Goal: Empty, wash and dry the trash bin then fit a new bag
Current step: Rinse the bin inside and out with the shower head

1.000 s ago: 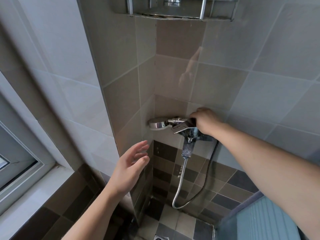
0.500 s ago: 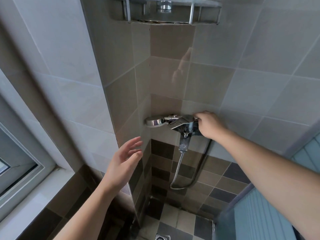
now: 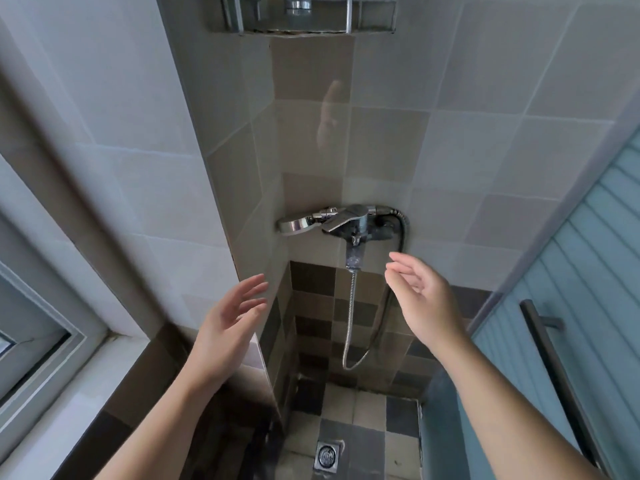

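No trash bin or bag is in view. A chrome shower mixer tap (image 3: 356,221) is fixed to the tiled corner wall, and a chrome hand shower head (image 3: 296,224) lies across its top, pointing left. A metal hose (image 3: 351,317) hangs down from the tap and loops back up. My right hand (image 3: 420,296) hovers open just below and right of the tap, touching nothing. My left hand (image 3: 230,323) is raised open at the edge of the wall corner, lower left of the shower head, holding nothing.
A floor drain (image 3: 327,455) sits in the checkered shower floor below. A metal corner rack (image 3: 304,15) hangs high on the wall. A window frame (image 3: 52,344) and sill are at left. A ribbed glass door with a dark handle (image 3: 550,358) stands at right.
My right hand has let go of the tap's right end and dropped down, open. The view has tilted down, showing the floor drain and the door.
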